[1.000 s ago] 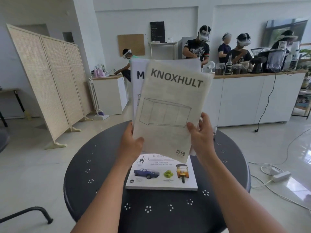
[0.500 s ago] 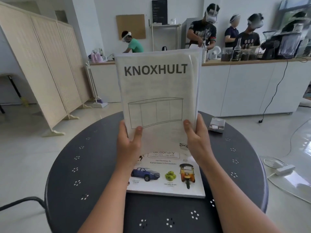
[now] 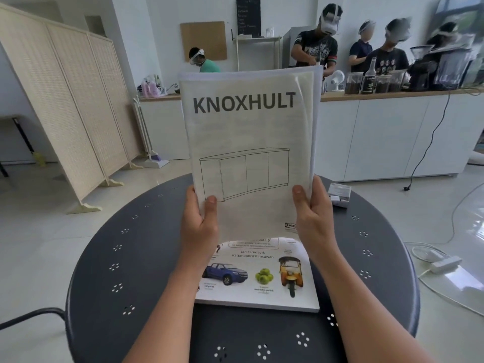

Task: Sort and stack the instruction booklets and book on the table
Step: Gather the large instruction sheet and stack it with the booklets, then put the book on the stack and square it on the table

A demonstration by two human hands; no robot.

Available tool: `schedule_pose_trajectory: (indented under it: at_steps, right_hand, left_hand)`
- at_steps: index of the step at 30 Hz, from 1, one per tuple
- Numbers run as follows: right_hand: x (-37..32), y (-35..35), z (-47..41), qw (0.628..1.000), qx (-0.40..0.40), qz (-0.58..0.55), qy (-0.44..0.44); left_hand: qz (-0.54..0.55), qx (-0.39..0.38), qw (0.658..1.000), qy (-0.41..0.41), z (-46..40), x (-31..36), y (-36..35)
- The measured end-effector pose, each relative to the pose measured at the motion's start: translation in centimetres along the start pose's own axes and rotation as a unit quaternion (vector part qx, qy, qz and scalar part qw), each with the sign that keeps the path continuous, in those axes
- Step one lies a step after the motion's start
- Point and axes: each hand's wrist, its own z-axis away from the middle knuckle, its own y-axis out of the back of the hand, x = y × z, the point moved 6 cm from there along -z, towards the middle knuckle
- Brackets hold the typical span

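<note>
Two hands, left hand [image 3: 200, 226] and right hand [image 3: 313, 218], clench the squared KNOXHULT booklets [image 3: 248, 153] upright above the picture dictionary [image 3: 258, 279] on the round bench [image 3: 125, 271]; we judge lowering them flat comes next.

The book's [image 3: 258, 276] title at 12 o'clock is hidden by the booklets [image 3: 248, 153]; other booklets behind are mostly covered.

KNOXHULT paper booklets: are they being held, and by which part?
Yes. The white KNOXHULT paper booklets stand upright, held near their bottom corners: left hand at the left edge, right hand at the right.
</note>
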Motion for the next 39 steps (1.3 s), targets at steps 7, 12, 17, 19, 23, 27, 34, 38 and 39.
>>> schedule_pose_trajectory:
  at_steps: [7,12,17,19,23,27,34,38,39]
  right_hand:
    - [0.5,0.4,0.0,0.999,-0.002,0.028,-0.018]
    - [1.2,1.7,-0.3,0.997,0.021,0.038,-0.061]
    - [2.4,3.0,-0.2,0.991,0.056,0.044,-0.113]
    - [3.3,3.3,0.1,0.984,0.074,0.047,-0.152]
    - [5.3,3.6,0.8,0.967,0.094,0.046,-0.233]
    - [6.0,3.6,0.6,0.964,0.082,0.048,-0.249]
    - [6.1,3.2,0.5,0.967,0.056,0.043,-0.246]
    - [5.8,3.5,0.4,0.968,0.066,0.029,-0.241]
    - [5.7,3.6,0.4,0.968,0.071,0.019,-0.241]
  left_hand:
    - [-0.037,-0.038,0.999,0.011,0.3,-0.4,0.0]
    - [-0.219,-0.121,0.962,0.109,0.6,-2.0,0.5]
    - [-0.374,-0.141,0.901,0.169,1.3,-2.9,1.6]
    - [-0.350,-0.140,0.909,0.181,1.4,-2.4,1.7]
    - [-0.275,-0.132,0.924,0.232,1.6,-2.0,1.6]
    - [-0.187,-0.110,0.937,0.273,2.0,-2.2,1.2]
    - [0.050,-0.073,0.940,0.330,1.4,-2.7,1.4]
    - [0.097,-0.208,0.910,0.345,2.3,-2.4,0.3]
    - [0.099,-0.231,0.900,0.355,2.7,-2.5,0.0]
